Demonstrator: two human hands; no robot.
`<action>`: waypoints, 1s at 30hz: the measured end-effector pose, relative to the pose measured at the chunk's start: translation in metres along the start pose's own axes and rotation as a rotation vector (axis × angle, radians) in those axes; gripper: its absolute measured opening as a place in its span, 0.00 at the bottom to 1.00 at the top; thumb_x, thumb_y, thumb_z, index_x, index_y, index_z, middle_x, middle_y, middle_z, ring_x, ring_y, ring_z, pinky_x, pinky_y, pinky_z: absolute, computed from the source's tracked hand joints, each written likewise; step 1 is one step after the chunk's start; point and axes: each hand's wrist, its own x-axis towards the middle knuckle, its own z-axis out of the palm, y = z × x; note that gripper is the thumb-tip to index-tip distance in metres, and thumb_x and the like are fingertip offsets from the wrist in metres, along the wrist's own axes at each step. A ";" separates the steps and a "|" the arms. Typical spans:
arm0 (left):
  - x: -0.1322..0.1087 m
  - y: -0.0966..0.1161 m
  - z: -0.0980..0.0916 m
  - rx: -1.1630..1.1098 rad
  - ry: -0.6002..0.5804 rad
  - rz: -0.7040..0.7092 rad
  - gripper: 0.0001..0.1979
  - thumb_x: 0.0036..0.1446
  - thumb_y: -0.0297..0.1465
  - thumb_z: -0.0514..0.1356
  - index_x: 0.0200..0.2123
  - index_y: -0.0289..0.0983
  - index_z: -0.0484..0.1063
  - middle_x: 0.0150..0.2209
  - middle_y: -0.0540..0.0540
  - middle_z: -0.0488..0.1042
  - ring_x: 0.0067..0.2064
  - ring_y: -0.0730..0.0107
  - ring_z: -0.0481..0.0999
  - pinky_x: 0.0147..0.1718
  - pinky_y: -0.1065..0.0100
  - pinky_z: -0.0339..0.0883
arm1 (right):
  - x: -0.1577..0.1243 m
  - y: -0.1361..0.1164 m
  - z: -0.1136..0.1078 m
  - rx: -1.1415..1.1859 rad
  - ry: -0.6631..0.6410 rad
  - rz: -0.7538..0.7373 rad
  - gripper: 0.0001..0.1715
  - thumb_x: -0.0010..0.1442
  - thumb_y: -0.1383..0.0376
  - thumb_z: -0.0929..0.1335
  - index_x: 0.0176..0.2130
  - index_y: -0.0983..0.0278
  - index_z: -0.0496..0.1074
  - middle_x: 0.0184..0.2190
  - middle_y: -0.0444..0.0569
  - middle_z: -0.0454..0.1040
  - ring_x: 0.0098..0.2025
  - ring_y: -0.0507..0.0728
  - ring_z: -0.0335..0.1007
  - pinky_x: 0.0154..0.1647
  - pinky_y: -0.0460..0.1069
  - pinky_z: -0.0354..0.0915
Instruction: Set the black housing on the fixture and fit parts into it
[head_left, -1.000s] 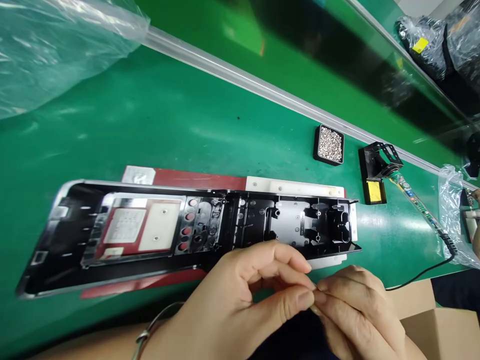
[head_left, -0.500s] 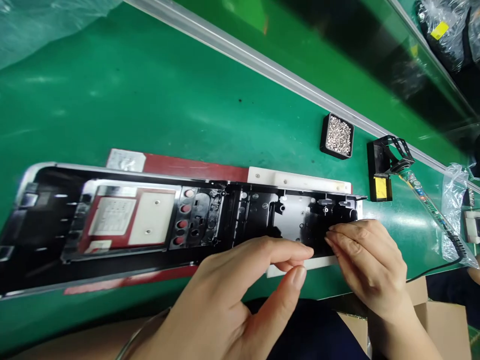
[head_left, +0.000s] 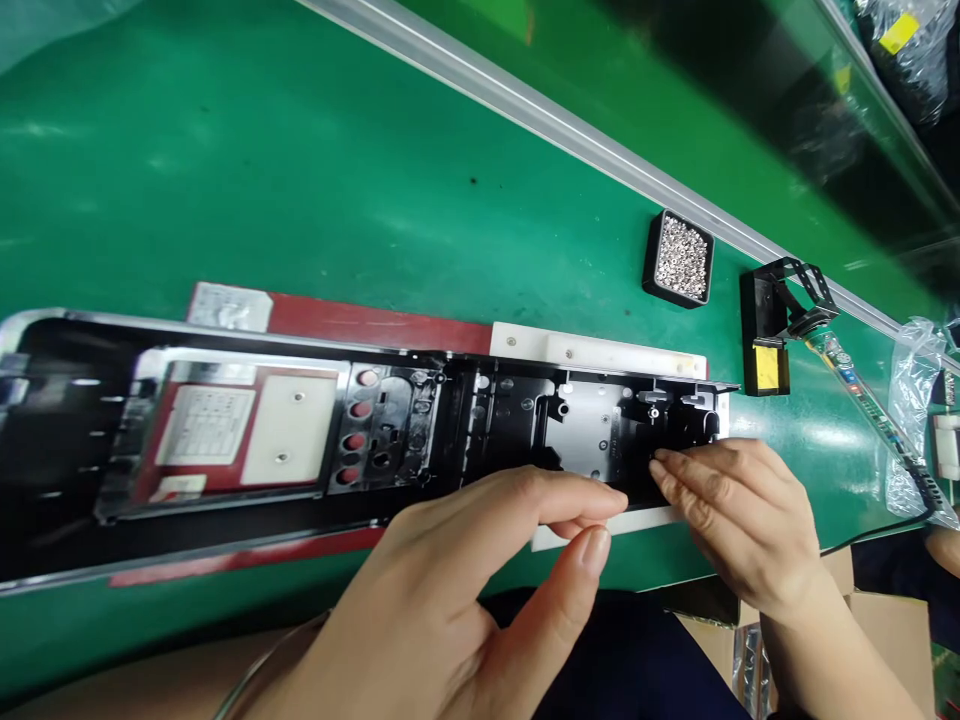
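Note:
A long black plastic housing point(head_left: 315, 430) with a chrome rim lies on a red and white jig point(head_left: 592, 352) on the green bench. My left hand point(head_left: 480, 570) hovers at its near edge, fingers apart and holding nothing I can see. My right hand point(head_left: 739, 520) has its fingertips pressed into the housing's right-end compartment point(head_left: 675, 425); whether a small part is pinched there is hidden.
A black tray of small silver screws point(head_left: 679, 258) sits beyond the housing. A black and yellow soldering-iron stand point(head_left: 772, 330) with the iron and its cable lies to the right, beside a plastic bag point(head_left: 911, 420). Cardboard boxes point(head_left: 885, 630) stand at the near right.
My hands were pinched together near my body; they parted, and the right hand reached into the housing's right end, where it now rests. The view shifted slightly left.

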 end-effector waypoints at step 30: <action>-0.002 0.003 -0.004 -0.023 -0.074 -0.058 0.09 0.60 0.35 0.58 0.45 0.50 0.70 0.40 0.56 0.76 0.38 0.70 0.77 0.36 0.74 0.75 | 0.015 0.005 -0.009 0.089 -0.067 0.056 0.10 0.73 0.75 0.59 0.45 0.74 0.68 0.42 0.54 0.67 0.40 0.58 0.65 0.36 0.52 0.57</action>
